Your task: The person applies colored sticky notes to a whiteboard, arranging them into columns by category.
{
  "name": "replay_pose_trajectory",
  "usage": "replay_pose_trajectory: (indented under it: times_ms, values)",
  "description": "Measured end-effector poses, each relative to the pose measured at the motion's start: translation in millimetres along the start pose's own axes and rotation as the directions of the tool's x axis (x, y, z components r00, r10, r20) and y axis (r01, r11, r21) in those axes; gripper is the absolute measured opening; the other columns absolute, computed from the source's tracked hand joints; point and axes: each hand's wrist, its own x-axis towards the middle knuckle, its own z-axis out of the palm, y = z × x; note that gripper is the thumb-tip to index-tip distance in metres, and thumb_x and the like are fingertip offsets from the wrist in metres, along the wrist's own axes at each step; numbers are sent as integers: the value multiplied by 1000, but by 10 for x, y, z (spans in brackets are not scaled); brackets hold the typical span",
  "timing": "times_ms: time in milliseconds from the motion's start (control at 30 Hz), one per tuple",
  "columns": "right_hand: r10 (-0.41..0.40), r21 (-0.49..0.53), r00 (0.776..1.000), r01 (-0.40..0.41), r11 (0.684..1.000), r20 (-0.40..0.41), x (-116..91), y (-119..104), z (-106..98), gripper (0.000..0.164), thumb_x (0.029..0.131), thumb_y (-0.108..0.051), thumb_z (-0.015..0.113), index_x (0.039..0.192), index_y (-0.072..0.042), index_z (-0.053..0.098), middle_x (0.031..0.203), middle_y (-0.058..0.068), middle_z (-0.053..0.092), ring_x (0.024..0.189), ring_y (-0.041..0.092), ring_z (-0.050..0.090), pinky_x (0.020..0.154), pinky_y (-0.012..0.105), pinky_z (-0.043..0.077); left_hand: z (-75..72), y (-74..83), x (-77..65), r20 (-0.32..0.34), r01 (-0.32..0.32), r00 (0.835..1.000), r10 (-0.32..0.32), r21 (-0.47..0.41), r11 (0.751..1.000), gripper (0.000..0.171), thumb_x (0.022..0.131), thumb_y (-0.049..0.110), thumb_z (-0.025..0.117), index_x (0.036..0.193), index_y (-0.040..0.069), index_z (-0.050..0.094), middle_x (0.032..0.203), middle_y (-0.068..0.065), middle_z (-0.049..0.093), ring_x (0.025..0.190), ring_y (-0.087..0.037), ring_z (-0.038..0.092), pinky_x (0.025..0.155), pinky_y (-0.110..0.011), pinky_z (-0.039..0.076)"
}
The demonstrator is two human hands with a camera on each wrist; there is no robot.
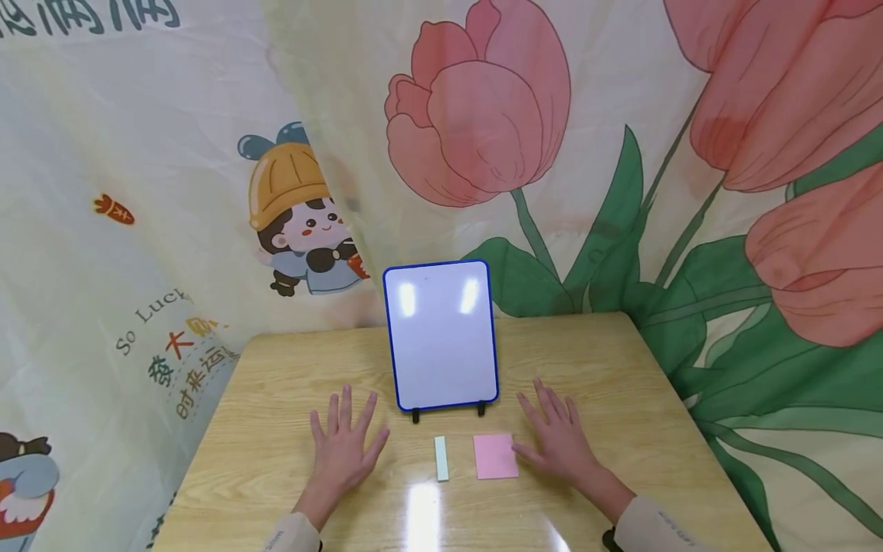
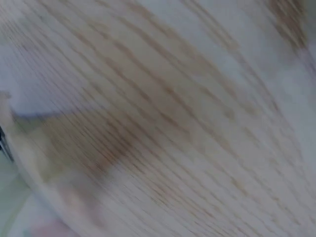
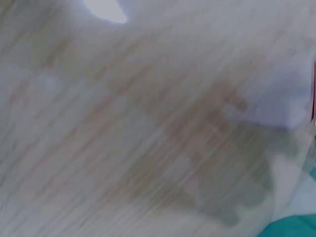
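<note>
Pink paper square [image 1: 495, 457] lies flat on the wooden table [image 1: 276, 429], just beside the right hand [image 1: 560, 438], whose thumb tip comes to its right edge; whether the thumb presses on it or merely hovers over that edge cannot be told. To the left of the square, a little apart from it, lies a narrow pale green strip [image 1: 441, 458], between the two hands and well clear of both, with its long side running near to far. On the far side of these papers a blue-rimmed whiteboard [image 1: 443, 337] stands on black feet [image 1: 416, 416], with the left hand [image 1: 343, 445] near and to its left and the right hand near and to its right. Both hands are released, palms down, fingers straight and fanned apart, grasping nothing. Counted, there are two hands, one pink square, one green strip, one whiteboard and two feet under it. Light-coloured sleeves [image 1: 648, 527], two of them, reach in from the near side. Behind the table hangs printed cloth [image 1: 593, 77], with three pink tulip blooms in sight on the right. Both wrist views are blurred, showing mostly wood grain.
</note>
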Motion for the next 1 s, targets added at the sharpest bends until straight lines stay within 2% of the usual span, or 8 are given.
replay_pose_trajectory:
  times_ms: [167,333,433,500,667,867,1000]
  values:
    - [-15,27,996,13,1000,86,-25,-153,63,91,79,-56,75,152,-15,39,162,22,22,143,44,33,112,70,23,25,63,-13,9,-17,1000,16,4,1000,69,98,63,39,158,34,21,167,-16,3,151,-45,5,113,-74,-5]
    - [-43,54,991,36,998,130,-56,-242,136,91,79,-57,74,152,-16,39,163,20,22,142,43,36,113,68,25,33,159,-59,-6,-51,999,50,-8,999,68,98,61,42,157,31,27,167,-16,6,151,-45,8,113,-74,-1]
    - [-87,90,990,77,993,111,-83,-274,192,89,77,-53,77,149,-12,44,159,22,30,137,43,42,110,66,32,43,236,-91,6,-74,997,74,-16,997,68,98,62,42,156,30,29,167,-15,4,151,-44,6,113,-74,0]
    - [-117,124,988,105,987,97,-108,-290,232,86,77,-50,79,146,-9,47,154,22,40,133,41,47,107,63,37,51,288,-112,10,-89,996,89,-17,996,68,98,62,42,156,30,28,167,-14,4,152,-43,5,113,-74,0]
    - [-195,159,977,180,971,85,-145,-325,304,75,78,-41,80,139,-5,55,135,16,60,122,32,57,102,52,47,78,403,-147,-23,-128,992,127,-8,992,68,97,62,42,156,31,28,166,-15,10,152,-41,8,113,-73,5]
    - [-228,125,958,209,970,172,-129,-364,334,64,81,-43,78,130,-5,62,128,11,65,118,28,60,101,46,48,111,536,-200,-47,-184,982,182,-34,982,67,97,61,44,156,32,29,166,-16,12,150,-43,16,112,-74,7]
    - [-246,98,956,232,968,163,-105,-364,339,53,80,-44,78,116,-6,68,122,9,68,113,26,62,97,45,49,140,623,-222,-90,-228,970,225,-27,973,67,96,59,48,155,31,32,164,-16,20,146,-44,26,110,-74,11]
